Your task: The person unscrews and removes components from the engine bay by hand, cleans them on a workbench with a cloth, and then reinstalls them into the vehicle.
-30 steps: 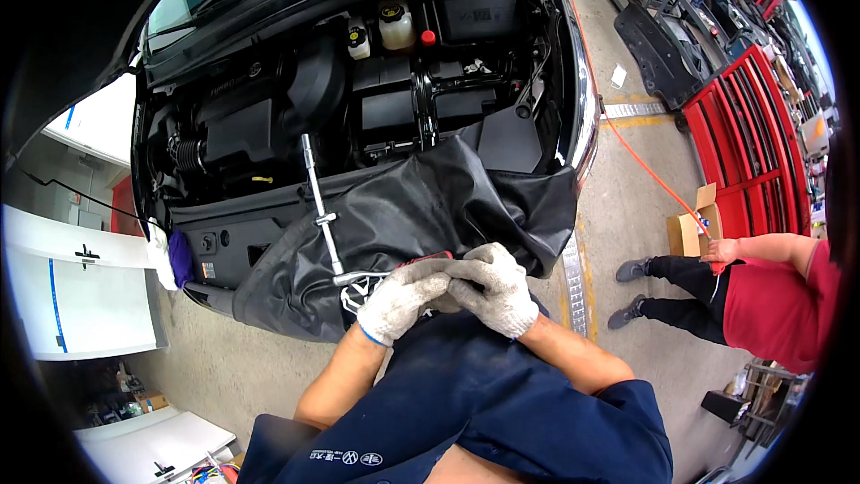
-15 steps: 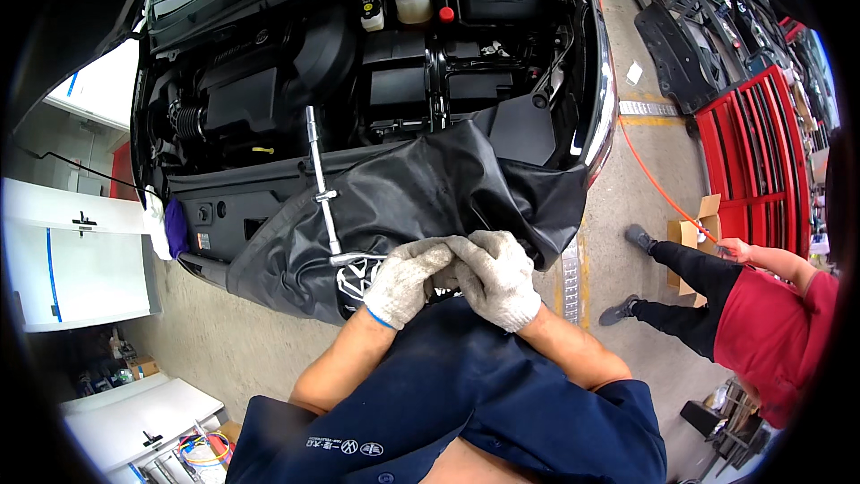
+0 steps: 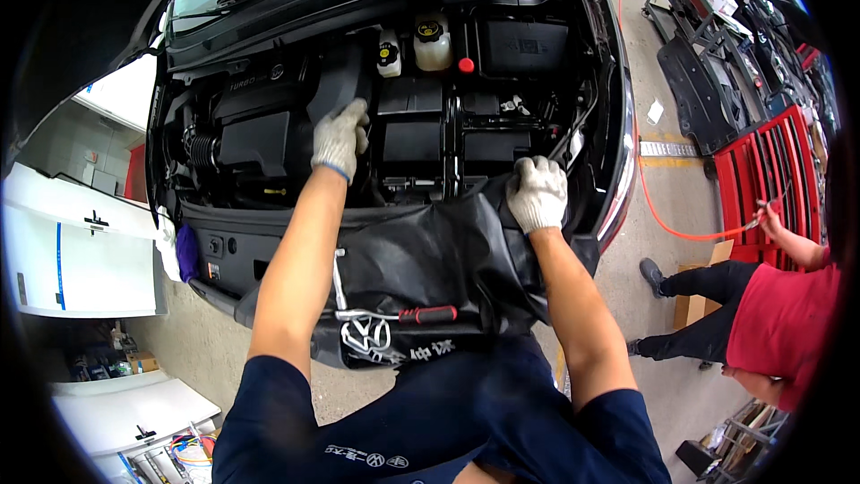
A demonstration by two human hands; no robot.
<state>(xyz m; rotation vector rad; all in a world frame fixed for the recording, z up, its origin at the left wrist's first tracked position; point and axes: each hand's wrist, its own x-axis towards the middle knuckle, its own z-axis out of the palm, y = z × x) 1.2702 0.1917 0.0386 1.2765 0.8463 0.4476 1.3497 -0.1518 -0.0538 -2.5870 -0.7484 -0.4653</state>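
Centrally, a black leather-like protective cover (image 3: 448, 246) with white print is draped, wrinkled, over the front edge of a black car's open engine bay. On it are laid a chrome ratchet with a red-and-black handle (image 3: 419, 315) and an upright-running chrome bar (image 3: 339, 280), which meet near the ratchet head. The left hand (image 3: 340, 137), in a whitish knit glove, is placed at the black plastic air duct (image 3: 342, 81); its fingers are partly bent, and whether anything is gripped cannot be determined. The likewise gloved right hand (image 3: 538, 192) is set on the cover's upper edge, fingers curled; whether fabric is pinched cannot be established. On the right, a red metal tool chest (image 3: 766, 181) is stood on the grey concrete floor (image 3: 215, 336), and an orange hose (image 3: 699, 238) is held by a person in a red shirt (image 3: 778, 327). White cabinets (image 3: 112, 269) are arranged on the left.
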